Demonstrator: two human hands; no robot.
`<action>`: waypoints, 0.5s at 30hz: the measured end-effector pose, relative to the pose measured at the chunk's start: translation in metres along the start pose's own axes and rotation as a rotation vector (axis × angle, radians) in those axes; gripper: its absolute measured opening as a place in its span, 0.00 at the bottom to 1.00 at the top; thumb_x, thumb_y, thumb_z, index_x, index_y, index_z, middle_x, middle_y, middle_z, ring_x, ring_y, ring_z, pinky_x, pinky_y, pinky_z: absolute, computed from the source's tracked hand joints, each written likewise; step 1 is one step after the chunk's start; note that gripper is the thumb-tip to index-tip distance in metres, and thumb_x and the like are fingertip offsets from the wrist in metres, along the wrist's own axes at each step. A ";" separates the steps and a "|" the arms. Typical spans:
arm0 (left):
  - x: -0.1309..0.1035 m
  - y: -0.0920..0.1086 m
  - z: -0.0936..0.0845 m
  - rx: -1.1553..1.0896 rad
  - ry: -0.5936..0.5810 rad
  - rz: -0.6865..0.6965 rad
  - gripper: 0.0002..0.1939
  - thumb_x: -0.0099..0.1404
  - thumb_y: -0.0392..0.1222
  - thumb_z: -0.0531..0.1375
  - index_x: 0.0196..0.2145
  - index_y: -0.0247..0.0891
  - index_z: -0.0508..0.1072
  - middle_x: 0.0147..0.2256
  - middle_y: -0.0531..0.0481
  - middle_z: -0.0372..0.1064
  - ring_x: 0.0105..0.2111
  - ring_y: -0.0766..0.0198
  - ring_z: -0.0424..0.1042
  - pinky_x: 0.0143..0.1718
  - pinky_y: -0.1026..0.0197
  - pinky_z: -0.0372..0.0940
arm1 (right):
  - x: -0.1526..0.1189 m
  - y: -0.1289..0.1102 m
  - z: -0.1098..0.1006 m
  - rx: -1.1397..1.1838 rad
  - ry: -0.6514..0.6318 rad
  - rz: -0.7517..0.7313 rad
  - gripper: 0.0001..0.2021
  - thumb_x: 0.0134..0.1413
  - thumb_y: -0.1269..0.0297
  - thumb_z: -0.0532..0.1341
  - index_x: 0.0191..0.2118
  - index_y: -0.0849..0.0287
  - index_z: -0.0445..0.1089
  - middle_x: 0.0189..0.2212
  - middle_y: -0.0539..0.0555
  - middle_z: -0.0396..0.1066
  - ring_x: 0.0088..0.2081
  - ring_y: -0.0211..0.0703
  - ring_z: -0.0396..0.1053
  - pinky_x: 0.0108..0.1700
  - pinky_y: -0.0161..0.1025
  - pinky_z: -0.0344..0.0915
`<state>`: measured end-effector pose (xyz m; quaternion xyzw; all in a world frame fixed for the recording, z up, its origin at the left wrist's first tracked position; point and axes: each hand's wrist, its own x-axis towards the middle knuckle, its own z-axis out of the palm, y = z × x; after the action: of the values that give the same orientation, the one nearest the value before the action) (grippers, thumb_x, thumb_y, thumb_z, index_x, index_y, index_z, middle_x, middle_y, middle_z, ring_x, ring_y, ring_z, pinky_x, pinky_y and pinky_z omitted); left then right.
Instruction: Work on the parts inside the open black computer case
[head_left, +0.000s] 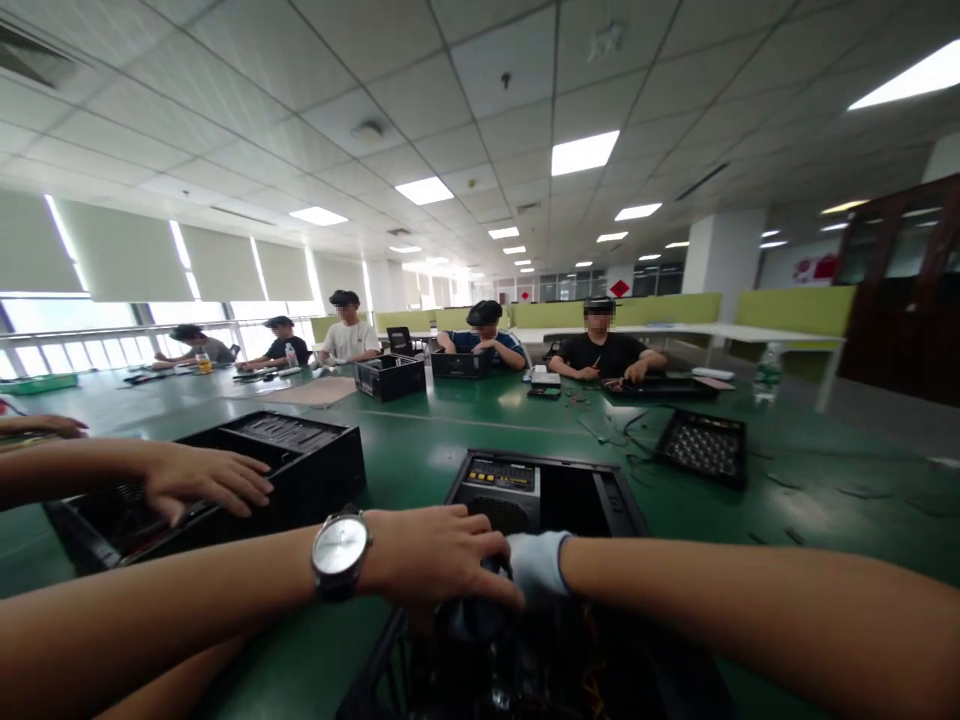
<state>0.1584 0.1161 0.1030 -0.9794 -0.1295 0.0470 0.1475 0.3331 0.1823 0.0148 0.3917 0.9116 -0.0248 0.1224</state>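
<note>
My left hand [439,558], with a wristwatch [340,552] on its wrist, lies palm down over the near end of an open black computer case [547,490] in front of me. Its fingers drape over a dark part and touch my right hand [536,565], which wears a white glove. The left hand covers most of the gloved hand, so its fingers are hidden. What either hand holds, I cannot tell. The case's inside near me is dark and blurred.
A neighbour's hand [202,482] rests on a second black case [300,460] at my left. On the green table [420,440] lie a perforated black panel [701,447], loose cables [622,430] and a water bottle [765,375]. Several seated people work at cases across it.
</note>
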 end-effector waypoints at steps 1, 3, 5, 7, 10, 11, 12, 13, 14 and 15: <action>0.001 0.001 0.003 0.002 0.000 0.005 0.34 0.57 0.36 0.67 0.61 0.53 0.67 0.55 0.46 0.68 0.48 0.50 0.71 0.42 0.54 0.66 | 0.001 -0.001 -0.002 -0.018 -0.006 -0.012 0.18 0.42 0.68 0.69 0.44 0.56 0.79 0.39 0.58 0.81 0.40 0.56 0.79 0.34 0.40 0.72; 0.006 -0.001 0.009 0.014 -0.049 -0.003 0.35 0.56 0.35 0.67 0.61 0.52 0.67 0.56 0.46 0.69 0.47 0.50 0.72 0.40 0.54 0.67 | 0.000 0.001 -0.007 -0.067 -0.013 -0.055 0.17 0.47 0.68 0.68 0.46 0.55 0.79 0.40 0.57 0.81 0.41 0.55 0.79 0.36 0.40 0.72; 0.012 -0.005 0.015 0.011 -0.137 -0.026 0.40 0.53 0.33 0.68 0.62 0.54 0.65 0.58 0.47 0.68 0.48 0.49 0.73 0.39 0.54 0.67 | -0.005 0.010 -0.013 -0.137 -0.003 -0.115 0.14 0.53 0.68 0.65 0.45 0.53 0.79 0.40 0.56 0.80 0.42 0.54 0.79 0.39 0.41 0.72; 0.019 -0.012 0.020 -0.033 -0.215 -0.043 0.45 0.49 0.31 0.71 0.63 0.55 0.64 0.60 0.47 0.67 0.49 0.48 0.73 0.40 0.54 0.68 | -0.014 0.023 -0.023 -0.212 0.019 -0.178 0.11 0.57 0.70 0.63 0.44 0.54 0.79 0.41 0.57 0.79 0.44 0.53 0.78 0.43 0.44 0.71; 0.030 -0.022 0.023 -0.156 -0.309 -0.036 0.49 0.45 0.29 0.71 0.63 0.56 0.65 0.62 0.47 0.65 0.54 0.44 0.70 0.44 0.52 0.69 | -0.031 0.043 -0.045 -0.297 0.062 -0.269 0.11 0.60 0.72 0.60 0.45 0.55 0.77 0.45 0.61 0.77 0.46 0.53 0.75 0.47 0.47 0.69; 0.032 -0.025 0.023 -0.207 -0.338 -0.040 0.49 0.45 0.29 0.71 0.63 0.56 0.65 0.62 0.48 0.64 0.56 0.43 0.69 0.47 0.51 0.68 | -0.039 0.049 -0.053 -0.312 0.082 -0.299 0.11 0.60 0.72 0.61 0.46 0.56 0.76 0.45 0.62 0.76 0.45 0.52 0.75 0.47 0.48 0.70; 0.034 -0.028 0.022 -0.262 -0.367 -0.048 0.48 0.45 0.29 0.71 0.62 0.56 0.66 0.63 0.49 0.63 0.57 0.42 0.68 0.50 0.50 0.67 | -0.050 0.055 -0.060 -0.304 0.113 -0.328 0.11 0.59 0.72 0.61 0.47 0.57 0.76 0.45 0.62 0.75 0.45 0.52 0.74 0.48 0.47 0.70; 0.034 -0.031 0.022 -0.326 -0.394 -0.057 0.48 0.45 0.29 0.71 0.62 0.54 0.66 0.63 0.48 0.63 0.58 0.42 0.67 0.53 0.49 0.66 | -0.062 0.061 -0.066 -0.271 0.158 -0.355 0.12 0.58 0.72 0.62 0.48 0.58 0.75 0.46 0.62 0.75 0.45 0.51 0.74 0.49 0.46 0.70; 0.034 -0.035 0.021 -0.403 -0.418 -0.060 0.47 0.45 0.29 0.71 0.62 0.52 0.66 0.62 0.48 0.64 0.58 0.42 0.66 0.56 0.49 0.64 | -0.077 0.066 -0.069 -0.208 0.212 -0.374 0.13 0.58 0.72 0.62 0.49 0.57 0.74 0.46 0.61 0.74 0.46 0.49 0.73 0.50 0.45 0.70; 0.033 -0.039 0.020 -0.492 -0.440 -0.048 0.47 0.45 0.30 0.72 0.62 0.49 0.67 0.60 0.47 0.65 0.59 0.43 0.66 0.59 0.49 0.62 | -0.094 0.072 -0.068 -0.117 0.274 -0.377 0.13 0.59 0.70 0.61 0.50 0.57 0.73 0.47 0.61 0.74 0.47 0.48 0.73 0.52 0.45 0.69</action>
<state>0.1782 0.1662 0.0939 -0.9487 -0.1888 0.2212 -0.1238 0.4341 0.1751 0.1068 0.2065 0.9766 0.0593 0.0132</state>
